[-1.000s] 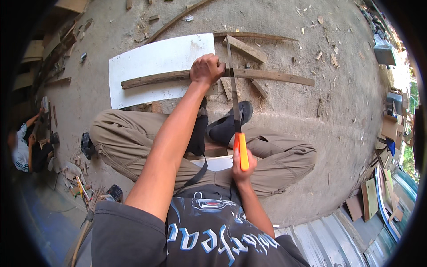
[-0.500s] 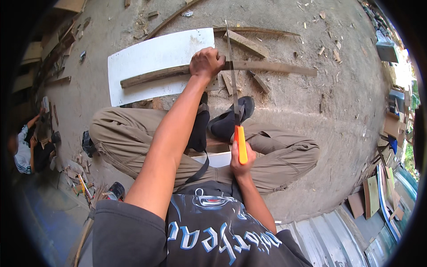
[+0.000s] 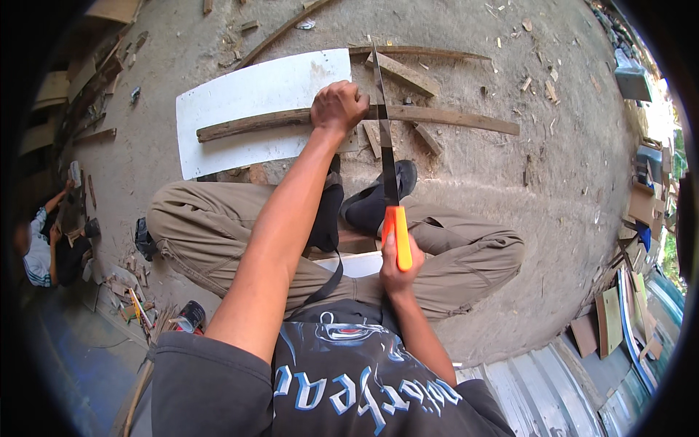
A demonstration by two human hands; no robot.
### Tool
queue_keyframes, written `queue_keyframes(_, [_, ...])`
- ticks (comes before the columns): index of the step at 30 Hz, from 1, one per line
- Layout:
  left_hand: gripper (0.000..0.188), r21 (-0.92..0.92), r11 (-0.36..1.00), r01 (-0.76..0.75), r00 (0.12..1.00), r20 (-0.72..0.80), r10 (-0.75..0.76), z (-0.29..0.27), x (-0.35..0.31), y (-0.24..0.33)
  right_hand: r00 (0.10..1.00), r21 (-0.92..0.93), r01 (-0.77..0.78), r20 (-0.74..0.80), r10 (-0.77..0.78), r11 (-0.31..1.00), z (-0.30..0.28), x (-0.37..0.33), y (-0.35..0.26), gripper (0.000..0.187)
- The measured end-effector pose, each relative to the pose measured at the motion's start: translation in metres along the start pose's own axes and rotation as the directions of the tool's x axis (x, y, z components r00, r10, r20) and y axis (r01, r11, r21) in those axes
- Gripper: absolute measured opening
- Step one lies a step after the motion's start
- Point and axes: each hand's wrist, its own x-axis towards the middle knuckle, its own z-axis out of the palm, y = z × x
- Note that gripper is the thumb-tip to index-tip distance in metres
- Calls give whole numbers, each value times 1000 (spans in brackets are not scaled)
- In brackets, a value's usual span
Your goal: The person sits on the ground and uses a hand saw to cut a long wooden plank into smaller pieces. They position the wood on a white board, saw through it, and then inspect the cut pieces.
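A long wooden strip (image 3: pixel 455 119) lies crosswise in front of me, its left part over a white board (image 3: pixel 247 87). My left hand (image 3: pixel 339 107) is closed around the strip near its middle, knuckles up. Just right of that fist, a handsaw (image 3: pixel 389 171) crosses the strip with its blade pointing away from me. My right hand (image 3: pixel 400 264) grips the saw's orange and yellow handle, low between my folded legs. Whether the teeth have cut into the wood cannot be made out.
Short wood blocks (image 3: pixel 405 74) lie beyond and under the strip, and a thin batten (image 3: pixel 429 51) is farther off. Wood offcuts and boards (image 3: pixel 608 320) lean at the right. Another person (image 3: pixel 44 244) sits at the far left. A dark can (image 3: pixel 191 315) stands left of me.
The saw has shifted slightly, with its blade turned so more of its flat side shows. My right hand has moved a little right. The left hand keeps its hold on the strip.
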Motion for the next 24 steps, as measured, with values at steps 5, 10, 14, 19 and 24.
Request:
queue_keyframes(5, [27,16,1000,27,999,32,-28,-4,0,8,999,-53,24,28,-23,998,17,27,5,21])
queue_keyframes(10, [27,29,999,41,996,76,-43,-6,2,6,999,15,-34,0,34,999,2,-16,-9,20])
queue_keyframes(14, [27,27,997,66,994,83,-68,-7,2,11,998,-21,-30,46,31,999,20,30,-8,26])
queue_keyframes(19, [27,38,997,74,993,88,-77,-6,4,10,999,-52,33,13,-32,998,2,-11,5,14])
queue_keyframes(24, [27,28,999,17,1000,20,-17,-2,3,3,999,-10,-39,27,40,999,13,18,-1,24])
